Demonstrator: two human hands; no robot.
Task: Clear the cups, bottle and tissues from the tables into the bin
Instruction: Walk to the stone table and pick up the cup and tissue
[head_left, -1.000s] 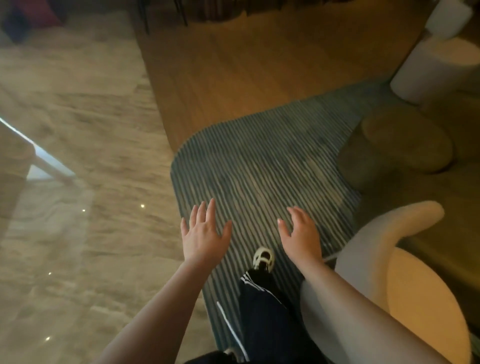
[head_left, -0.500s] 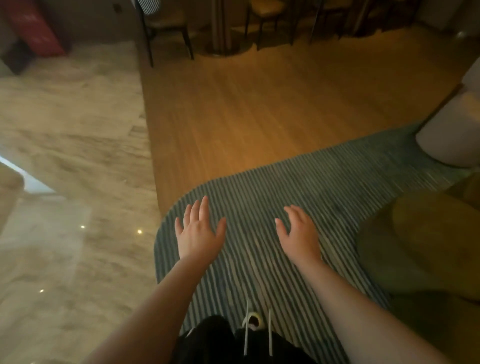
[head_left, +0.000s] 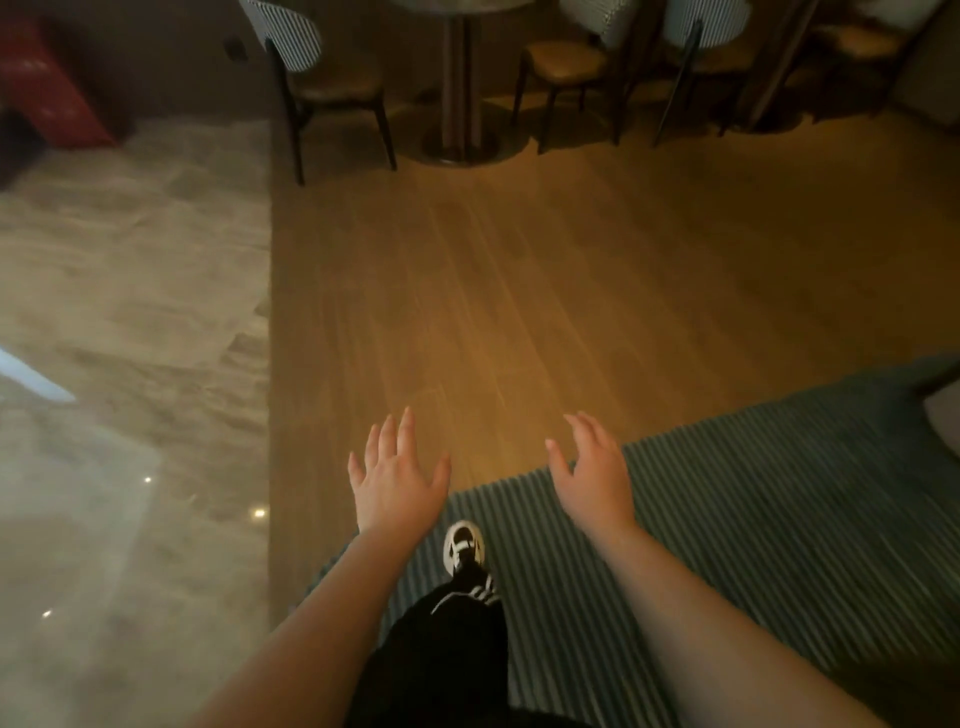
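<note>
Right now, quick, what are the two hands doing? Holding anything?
Left hand: open, fingers spread, holding nothing.
Right hand: open, fingers relaxed, holding nothing.

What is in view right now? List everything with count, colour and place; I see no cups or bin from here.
wood floor: one, warm brown, centre
stone floor: one, pale grey-beige, glossy, left side
striped rug: one, grey-green, lower right, underfoot
pedestal table: one, dark post on a round base, top centre; its top is cut off by the frame
chairs: at least three, striped backs with tan seats, top edge around the table
red object: one, blurred, top left corner
Cups, bottle, tissues, bin: none visible
shoe: one, white with dark marks, on the rug
trouser leg: one, black with white stripes, bottom centre
left hand: open, empty
right hand: open, empty
</note>
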